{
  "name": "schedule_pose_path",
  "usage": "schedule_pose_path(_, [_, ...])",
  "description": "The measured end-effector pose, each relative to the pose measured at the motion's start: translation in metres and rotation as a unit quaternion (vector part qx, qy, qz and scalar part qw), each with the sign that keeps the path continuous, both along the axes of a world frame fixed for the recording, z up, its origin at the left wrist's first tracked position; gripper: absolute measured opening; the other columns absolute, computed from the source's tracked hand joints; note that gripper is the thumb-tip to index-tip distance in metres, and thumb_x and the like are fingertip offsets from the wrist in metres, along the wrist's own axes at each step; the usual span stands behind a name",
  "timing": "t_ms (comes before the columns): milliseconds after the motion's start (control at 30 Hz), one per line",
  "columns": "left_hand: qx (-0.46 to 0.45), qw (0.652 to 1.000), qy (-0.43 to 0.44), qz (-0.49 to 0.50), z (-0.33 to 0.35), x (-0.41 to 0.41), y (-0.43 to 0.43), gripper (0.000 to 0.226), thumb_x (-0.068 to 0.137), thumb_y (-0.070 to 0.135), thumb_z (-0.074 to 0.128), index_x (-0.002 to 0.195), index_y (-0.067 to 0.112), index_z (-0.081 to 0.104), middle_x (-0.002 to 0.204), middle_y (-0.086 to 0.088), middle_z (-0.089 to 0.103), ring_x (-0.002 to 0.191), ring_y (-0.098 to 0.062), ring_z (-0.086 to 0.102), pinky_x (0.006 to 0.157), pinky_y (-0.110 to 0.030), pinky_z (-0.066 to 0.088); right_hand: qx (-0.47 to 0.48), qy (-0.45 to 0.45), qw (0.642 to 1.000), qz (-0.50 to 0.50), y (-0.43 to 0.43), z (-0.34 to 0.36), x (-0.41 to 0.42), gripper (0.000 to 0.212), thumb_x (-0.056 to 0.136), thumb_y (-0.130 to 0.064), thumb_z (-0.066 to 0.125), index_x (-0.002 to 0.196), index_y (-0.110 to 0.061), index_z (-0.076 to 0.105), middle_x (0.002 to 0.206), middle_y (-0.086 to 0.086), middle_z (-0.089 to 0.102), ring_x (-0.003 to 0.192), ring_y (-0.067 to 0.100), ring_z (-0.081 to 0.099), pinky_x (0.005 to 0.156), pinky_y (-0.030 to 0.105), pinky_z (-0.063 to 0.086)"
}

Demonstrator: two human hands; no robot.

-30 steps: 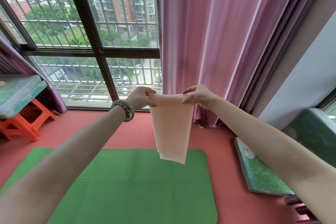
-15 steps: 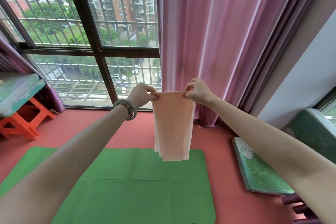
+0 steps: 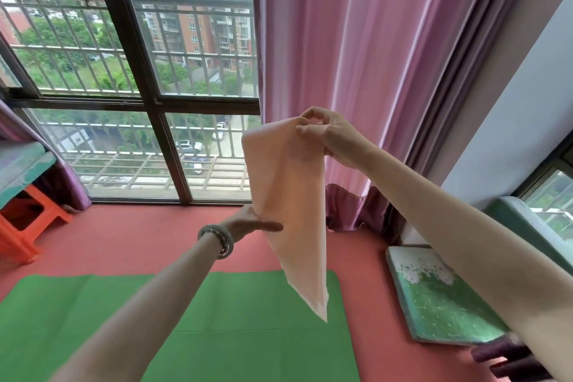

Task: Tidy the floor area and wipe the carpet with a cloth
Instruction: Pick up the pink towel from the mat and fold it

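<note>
A pale peach cloth (image 3: 290, 192) hangs in the air in front of me, folded long and tapering to a point above the green carpet (image 3: 242, 338). My right hand (image 3: 330, 136) pinches its top corner, up near the pink curtain. My left hand (image 3: 245, 223), a bead bracelet on the wrist, is lower down at the cloth's left edge, about halfway along. Its thumb lies across the front of the cloth and its fingers are hidden behind it. The green carpet lies flat on the red floor (image 3: 130, 242).
A green flowered cushion (image 3: 440, 301) lies on the floor at the right, by the wall. An orange plastic stool (image 3: 28, 220) stands at the left under a padded seat. The barred window (image 3: 148, 87) and the pink curtain (image 3: 356, 56) close off the far side.
My left hand let go of the cloth's top edge and dropped to its left edge at mid-height. My right hand rose with the top corner, and the cloth now hangs slanted.
</note>
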State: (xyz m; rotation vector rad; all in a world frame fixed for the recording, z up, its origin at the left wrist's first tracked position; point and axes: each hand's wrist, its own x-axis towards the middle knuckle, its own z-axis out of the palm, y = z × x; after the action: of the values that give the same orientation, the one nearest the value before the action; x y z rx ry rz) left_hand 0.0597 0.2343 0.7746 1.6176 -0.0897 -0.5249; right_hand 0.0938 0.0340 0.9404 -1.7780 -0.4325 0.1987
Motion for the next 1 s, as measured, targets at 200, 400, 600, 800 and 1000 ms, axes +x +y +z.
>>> schedule_pose_path(200, [-0.086,0.993,0.074,0.022,0.008,-0.007,-0.027,0.056,0.051,0.013,0.083,0.103,0.011,0.063,0.095,-0.004,0.072,0.084,-0.015,0.069,0.075,-0.024,0.055,0.215,0.163,0.948,-0.168,-0.038,-0.011,0.028,0.012,0.087,-0.013,0.062,0.093,-0.003,0.065,0.076,0.005,0.061,0.066,0.014,0.059,0.064,0.024,0.052])
schedule_pose_path(400, [-0.128,0.990,0.062,-0.005,0.035,-0.009,-0.036,0.042,0.070,0.018,0.072,0.111,0.018,0.063,0.101,-0.007,0.069,0.091,-0.020,0.065,0.079,-0.033,0.055,0.272,0.338,0.893,-0.124,-0.065,-0.101,0.019,0.060,0.056,-0.056,0.082,0.092,-0.020,0.049,0.087,0.002,0.048,0.083,0.018,0.050,0.089,0.031,0.046])
schedule_pose_path(600, [-0.150,0.978,0.143,0.016,0.038,-0.005,-0.031,0.055,0.053,0.029,0.080,0.102,0.009,0.064,0.080,-0.007,0.072,0.070,-0.018,0.069,0.064,-0.027,0.057,0.203,0.466,0.860,-0.045,-0.042,-0.162,-0.028,0.068,0.083,-0.068,0.040,0.117,-0.011,0.057,0.115,0.015,0.063,0.107,0.033,0.059,0.092,0.047,0.045])
schedule_pose_path(800, [-0.175,0.972,0.154,0.005,0.032,-0.003,-0.021,0.055,0.036,0.015,0.090,0.088,0.009,0.073,0.081,-0.009,0.072,0.072,-0.021,0.069,0.066,-0.029,0.056,0.236,0.496,0.835,-0.042,-0.030,-0.181,-0.031,0.094,0.078,-0.082,0.024,0.104,-0.005,0.072,0.116,0.018,0.065,0.120,0.033,0.051,0.112,0.052,0.024])
schedule_pose_path(1000, [-0.111,0.982,0.155,-0.002,0.023,0.003,-0.010,0.043,0.060,-0.002,0.075,0.100,0.011,0.066,0.092,-0.009,0.071,0.088,-0.024,0.067,0.077,-0.037,0.056,0.121,0.408,0.902,-0.070,-0.031,-0.164,-0.018,0.047,0.081,-0.028,0.064,0.121,-0.007,0.052,0.120,0.012,0.054,0.107,0.028,0.054,0.088,0.047,0.045])
